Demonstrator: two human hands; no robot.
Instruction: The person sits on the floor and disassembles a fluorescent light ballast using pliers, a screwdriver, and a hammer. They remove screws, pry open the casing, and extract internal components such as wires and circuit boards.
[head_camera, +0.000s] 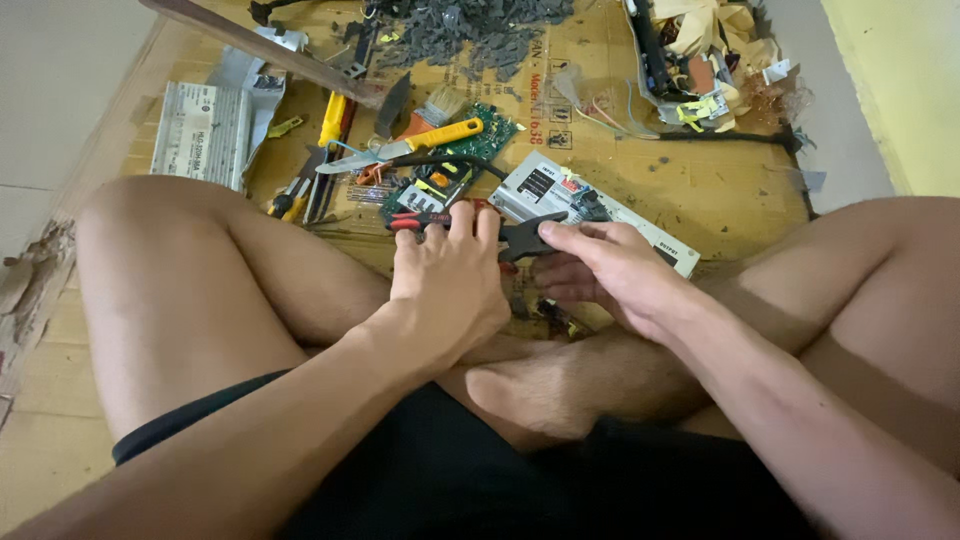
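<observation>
Left hand (450, 280) fingers grip pliers (500, 232); right hand (600, 265) alongside.

You are working in soft, even, warm indoor light; nothing is glaring. Your forearms are casting only faint shadows across your legs. The wide lens is bending the edges, stretching your knees outward. The far clutter is reading slightly soft, and your nearest forearms are blurring a little.
</observation>
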